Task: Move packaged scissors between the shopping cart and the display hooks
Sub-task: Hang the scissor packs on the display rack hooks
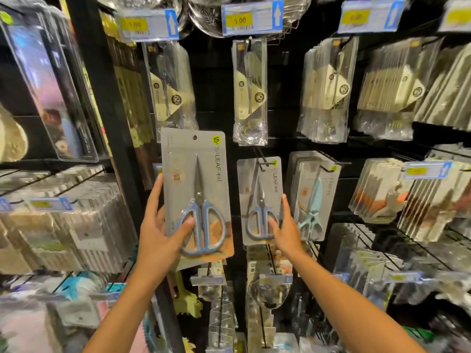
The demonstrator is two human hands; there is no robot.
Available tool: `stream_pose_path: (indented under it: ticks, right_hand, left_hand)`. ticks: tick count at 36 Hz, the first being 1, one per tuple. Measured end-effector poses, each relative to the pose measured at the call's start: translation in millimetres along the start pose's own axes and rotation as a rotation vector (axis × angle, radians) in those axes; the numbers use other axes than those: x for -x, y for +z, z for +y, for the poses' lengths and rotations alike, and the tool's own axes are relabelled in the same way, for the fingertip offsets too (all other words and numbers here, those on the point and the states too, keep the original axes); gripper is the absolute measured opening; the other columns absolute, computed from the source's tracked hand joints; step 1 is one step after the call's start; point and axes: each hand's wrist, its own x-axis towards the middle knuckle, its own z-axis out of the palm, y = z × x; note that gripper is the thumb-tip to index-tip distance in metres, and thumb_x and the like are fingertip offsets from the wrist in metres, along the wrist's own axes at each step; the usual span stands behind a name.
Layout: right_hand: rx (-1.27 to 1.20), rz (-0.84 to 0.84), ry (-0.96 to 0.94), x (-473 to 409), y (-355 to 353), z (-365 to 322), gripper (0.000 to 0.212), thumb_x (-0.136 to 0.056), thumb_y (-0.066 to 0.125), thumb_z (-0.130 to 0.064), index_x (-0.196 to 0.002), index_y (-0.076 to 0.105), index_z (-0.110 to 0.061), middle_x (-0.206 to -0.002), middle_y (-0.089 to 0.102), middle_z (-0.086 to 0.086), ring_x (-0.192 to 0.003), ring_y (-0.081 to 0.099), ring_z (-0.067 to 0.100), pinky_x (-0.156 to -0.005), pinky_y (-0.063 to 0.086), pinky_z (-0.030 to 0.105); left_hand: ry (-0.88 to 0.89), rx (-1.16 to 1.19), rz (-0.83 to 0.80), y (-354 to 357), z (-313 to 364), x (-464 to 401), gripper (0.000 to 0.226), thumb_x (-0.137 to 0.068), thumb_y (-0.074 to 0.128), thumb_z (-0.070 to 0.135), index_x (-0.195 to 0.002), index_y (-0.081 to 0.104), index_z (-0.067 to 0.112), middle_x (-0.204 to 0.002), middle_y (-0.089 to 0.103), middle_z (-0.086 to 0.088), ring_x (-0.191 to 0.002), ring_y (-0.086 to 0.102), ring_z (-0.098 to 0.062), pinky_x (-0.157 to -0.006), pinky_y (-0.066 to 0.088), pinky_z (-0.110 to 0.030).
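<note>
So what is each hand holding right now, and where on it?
The left hand grips a blue-handled scissors pack at its lower left edge. The right hand holds the hanging scissors pack by its lower right corner.

held scissors pack (196, 192) left of hooked pack (261, 200)

Two grey carded scissors packs with blue handles, blades pointing to 12 o'clock: the larger-looking pack (196, 192) upright, off any hook, gripped at its lower left edge; second pack (261, 200) at its 3 o'clock, hanging on a display hook (262, 163).
</note>
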Motion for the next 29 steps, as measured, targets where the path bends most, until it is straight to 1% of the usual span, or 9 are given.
stream_pose_path:
  ticks: [3, 9, 15, 17, 21, 23, 25, 27, 29]
  right_hand:
    - [0.032, 0.002, 0.040, -17.0, 9.9, 2.2, 0.079, -0.104, 0.051, -0.030, -0.156, -0.005, -0.047, -0.139, 0.054, 0.018, -0.113, 0.060, 0.042, -0.093, 0.049, 0.059]
    - [0.096, 0.024, 0.082, -45.4, 21.2, 11.0, 0.076, -0.105, 0.050, -0.032, -0.158, -0.004, -0.043, -0.125, 0.059, 0.028, -0.106, 0.061, 0.046, -0.088, 0.050, 0.059]
    - [0.138, 0.046, 0.106, -67.6, 30.1, 24.1, 0.078, -0.104, 0.051, -0.034, -0.156, -0.006, -0.048, -0.124, 0.058, 0.024, -0.104, 0.062, 0.043, -0.087, 0.051, 0.055]
    - [0.114, 0.038, 0.103, -70.8, 31.8, 26.3, 0.078, -0.103, 0.052, -0.032, -0.156, -0.004, -0.047, -0.128, 0.057, 0.024, -0.110, 0.060, 0.044, -0.091, 0.050, 0.056]
    - [-0.015, 0.047, 0.141, -68.8, 36.4, 24.7, 0.075, -0.102, 0.056, -0.030, -0.160, 0.007, -0.037, -0.143, 0.046, 0.020, -0.127, 0.050, 0.042, -0.102, 0.043, 0.054]
    - [-0.057, 0.053, 0.174, -63.7, 40.7, 24.4, 0.077, -0.101, 0.057, -0.035, -0.160, 0.008, -0.033, -0.150, 0.037, 0.018, -0.132, 0.046, 0.041, -0.105, 0.041, 0.051]
    - [-0.112, 0.032, 0.208, -53.6, 45.9, 29.6, 0.083, -0.098, 0.063, -0.031, -0.160, 0.009, -0.031, -0.155, 0.032, 0.016, -0.137, 0.042, 0.038, -0.107, 0.040, 0.049]
    - [-0.163, -0.045, 0.185, -39.3, 51.1, 35.8, 0.079, -0.094, 0.069, -0.021, -0.158, 0.022, -0.029, -0.153, 0.038, 0.011, -0.136, 0.045, 0.033, -0.106, 0.043, 0.044]
    - [-0.222, -0.134, 0.156, -20.8, 51.1, 33.1, 0.057, -0.095, 0.068, -0.021, -0.147, 0.044, -0.024, -0.144, 0.051, 0.006, -0.135, 0.049, 0.028, -0.107, 0.044, 0.037]
  left_hand:
    - [0.007, -0.003, 0.006, -1.3, 2.7, -2.5, 0.093, -0.085, 0.069, 0.002, -0.158, 0.023, 0.037, -0.122, 0.066, 0.034, -0.116, 0.066, -0.002, -0.088, 0.058, -0.019]
    - [0.007, -0.028, 0.016, -3.8, 3.8, -3.3, 0.094, -0.083, 0.070, 0.006, -0.158, 0.022, 0.036, -0.123, 0.066, 0.032, -0.116, 0.066, -0.002, -0.086, 0.057, -0.018]
    - [0.004, -0.062, 0.041, -7.8, 0.5, -2.3, 0.094, -0.086, 0.070, 0.002, -0.159, 0.022, 0.037, -0.128, 0.065, 0.028, -0.119, 0.066, -0.006, -0.090, 0.057, -0.022]
    - [0.008, -0.064, 0.046, -8.7, 0.9, -1.9, 0.094, -0.086, 0.070, 0.002, -0.159, 0.022, 0.037, -0.130, 0.064, 0.028, -0.119, 0.066, -0.006, -0.091, 0.057, -0.023]
    - [0.009, -0.061, 0.049, -8.5, 3.0, -2.5, 0.094, -0.086, 0.071, 0.003, -0.159, 0.022, 0.036, -0.133, 0.063, 0.026, -0.121, 0.065, -0.007, -0.093, 0.057, -0.024]
    - [0.013, -0.044, 0.049, -8.0, 4.1, -2.1, 0.094, -0.086, 0.071, 0.003, -0.159, 0.022, 0.036, -0.134, 0.064, 0.023, -0.121, 0.065, -0.008, -0.092, 0.057, -0.024]
    - [0.015, -0.029, 0.042, -6.4, 5.6, -1.3, 0.094, -0.087, 0.070, 0.001, -0.159, 0.021, 0.036, -0.131, 0.065, 0.024, -0.120, 0.066, -0.007, -0.089, 0.057, -0.021]
    - [0.023, -0.027, 0.029, -4.5, 7.1, -0.4, 0.093, -0.088, 0.069, -0.002, -0.159, 0.021, 0.034, -0.126, 0.066, 0.031, -0.117, 0.066, -0.003, -0.086, 0.057, -0.017]
    - [0.022, -0.016, 0.015, -4.1, 7.1, 0.9, 0.093, -0.089, 0.068, -0.005, -0.159, 0.020, 0.032, -0.123, 0.066, 0.033, -0.117, 0.066, -0.001, -0.085, 0.057, -0.017]
